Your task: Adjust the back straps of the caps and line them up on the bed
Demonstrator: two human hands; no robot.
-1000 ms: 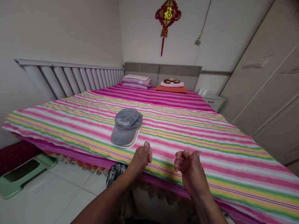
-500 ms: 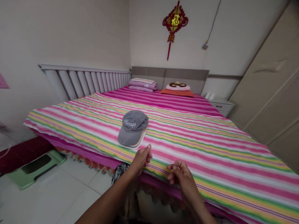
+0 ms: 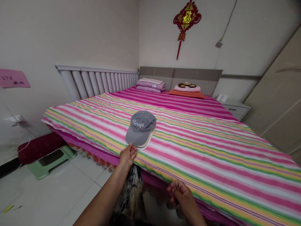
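Reaching: my left hand [image 3: 127, 154], fingers open, touches the brim of the cap [image 3: 140, 128] at 12 o'clock, brim nearest me. Right hand [image 3: 180, 193], 4 o'clock, loosely curled, empty, at the bed [image 3: 211, 150] edge.

This is a bedroom in a home. A wide bed [image 3: 199, 131] with a striped sheet fills the room, with folded bedding [image 3: 150, 84] and a pillow [image 3: 187, 91] at its headboard [image 3: 199, 77]. A nightstand [image 3: 235, 108], a wardrobe [image 3: 279, 103] and a red wall ornament [image 3: 187, 18] surround it.
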